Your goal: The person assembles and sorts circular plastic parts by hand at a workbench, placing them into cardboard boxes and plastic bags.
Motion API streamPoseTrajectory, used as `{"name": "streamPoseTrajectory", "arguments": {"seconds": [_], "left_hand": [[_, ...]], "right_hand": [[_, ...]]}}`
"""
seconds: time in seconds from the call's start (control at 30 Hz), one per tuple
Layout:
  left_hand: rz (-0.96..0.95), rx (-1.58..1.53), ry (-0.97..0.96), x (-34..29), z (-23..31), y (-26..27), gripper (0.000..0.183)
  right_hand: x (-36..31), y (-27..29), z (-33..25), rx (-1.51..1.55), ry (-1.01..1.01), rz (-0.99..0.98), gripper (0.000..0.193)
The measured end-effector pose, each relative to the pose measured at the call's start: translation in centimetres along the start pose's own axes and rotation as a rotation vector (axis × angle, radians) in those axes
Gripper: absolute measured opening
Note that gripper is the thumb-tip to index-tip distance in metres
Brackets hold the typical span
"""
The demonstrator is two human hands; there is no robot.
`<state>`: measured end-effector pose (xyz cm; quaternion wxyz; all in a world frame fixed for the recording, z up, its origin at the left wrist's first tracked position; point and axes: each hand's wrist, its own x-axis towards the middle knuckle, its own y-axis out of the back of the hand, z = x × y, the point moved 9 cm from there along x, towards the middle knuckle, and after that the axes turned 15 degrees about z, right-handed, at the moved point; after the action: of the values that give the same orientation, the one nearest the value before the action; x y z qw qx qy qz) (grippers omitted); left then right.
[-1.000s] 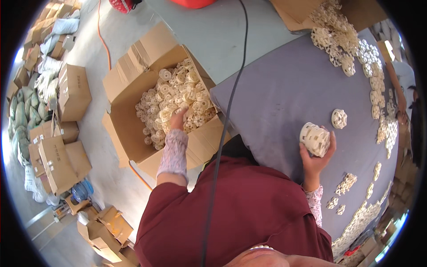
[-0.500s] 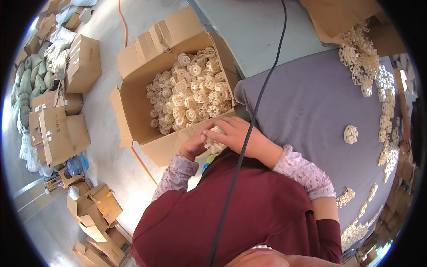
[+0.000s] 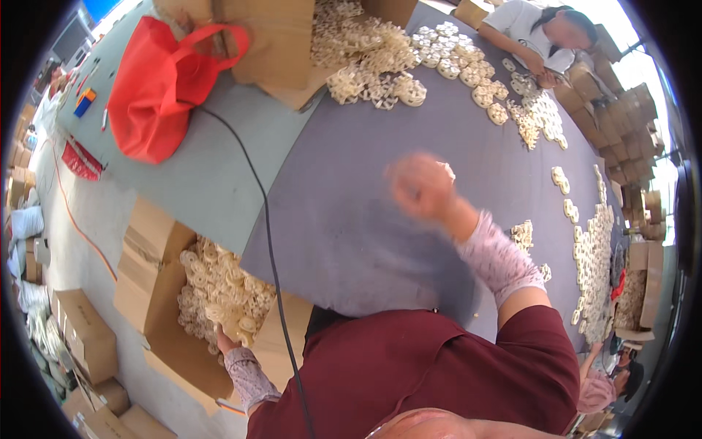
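Note:
My left hand point(image 3: 226, 341) is low inside the near edge of an open cardboard box point(image 3: 162, 304), against a heap of cream openwork round pieces point(image 3: 227, 282). Its fingers are mostly hidden, so I cannot make out a grip. Over the grey cloth point(image 3: 351, 219) my right hand point(image 3: 420, 186) is raised and smeared by motion. A cream piece point(image 3: 447, 172) shows just past its right side, partly covered by the hand. Whether the hand touches it cannot be told.
A red bag point(image 3: 157, 95) stands on the grey-green tabletop point(image 3: 212, 161) at the far left. Cream pieces point(image 3: 380, 66) spill from a tipped carton point(image 3: 281, 51). A co-worker point(image 3: 537, 44) sits at the far right. A black cable point(image 3: 267, 219) hangs across the view.
Both hands were together on one round openwork piece by the box. They are now apart: the left in the box, the right out over the cloth. The view has swung right.

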<state>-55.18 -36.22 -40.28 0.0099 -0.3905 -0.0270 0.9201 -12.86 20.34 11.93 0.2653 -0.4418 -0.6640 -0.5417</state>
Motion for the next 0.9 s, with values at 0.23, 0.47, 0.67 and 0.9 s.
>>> {"name": "streamPoseTrajectory", "arguments": {"seconds": [0.23,0.47,0.67,0.9], "left_hand": [[0.679,0.759,-0.376,-9.8,0.9,-5.9,0.068],[0.542,0.88,-0.524,-13.2,0.8,-6.1,0.068],[0.509,0.81,-0.504,-14.5,3.1,-5.0,0.059],[0.372,0.849,-1.107,-25.5,9.1,-17.3,0.043]], "right_hand": [[4.1,6.5,32.4,-0.614,-0.285,0.135,0.029],[6.1,3.9,49.4,-0.883,-0.77,-0.171,0.062],[2.9,2.1,46.3,-0.78,-0.849,-0.318,0.074],[-4.3,7.5,33.3,-0.779,-0.759,-0.375,0.076]]}}
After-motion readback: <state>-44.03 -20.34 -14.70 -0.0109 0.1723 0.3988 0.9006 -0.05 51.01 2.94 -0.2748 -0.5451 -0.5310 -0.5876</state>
